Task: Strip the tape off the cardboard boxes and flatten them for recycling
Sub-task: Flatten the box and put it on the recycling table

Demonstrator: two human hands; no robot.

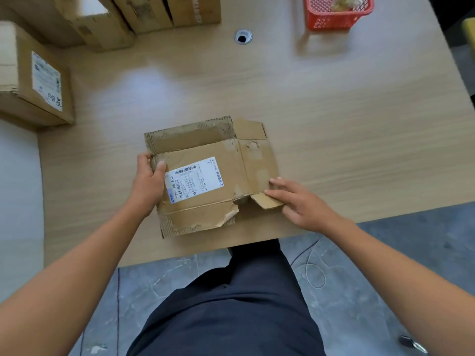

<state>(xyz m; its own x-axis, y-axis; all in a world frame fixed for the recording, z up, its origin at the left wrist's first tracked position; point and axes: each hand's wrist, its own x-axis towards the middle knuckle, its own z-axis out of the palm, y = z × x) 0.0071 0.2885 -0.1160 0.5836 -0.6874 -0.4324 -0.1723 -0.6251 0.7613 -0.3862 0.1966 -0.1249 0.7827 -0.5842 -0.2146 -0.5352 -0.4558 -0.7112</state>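
Box (pixel 205 176) collapsed flat on table (pixel 334 124); left hand (pixel 147 181) clamps its left edge to steady it, right hand (pixel 295 201), fingers loosely spread, presses small flap (pixel 267 200) down.

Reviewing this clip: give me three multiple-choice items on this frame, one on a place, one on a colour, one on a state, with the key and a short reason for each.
1. Where on the table is the plastic basket?
A. far right corner
B. near left edge
C. on the flattened box

2. What colour is the basket?
A. blue
B. red
C. green

3. What state is the box between the hands in?
A. sealed and upright
B. flattened, flaps spread
C. torn into separate pieces

Key:
1 A, it stands at the far right of the table, well apart from the box.
2 B, its mesh walls are red.
3 B, it lies flat with its shipping label up; the left hand grips its left edge and the right hand touches a small flap with its fingers.
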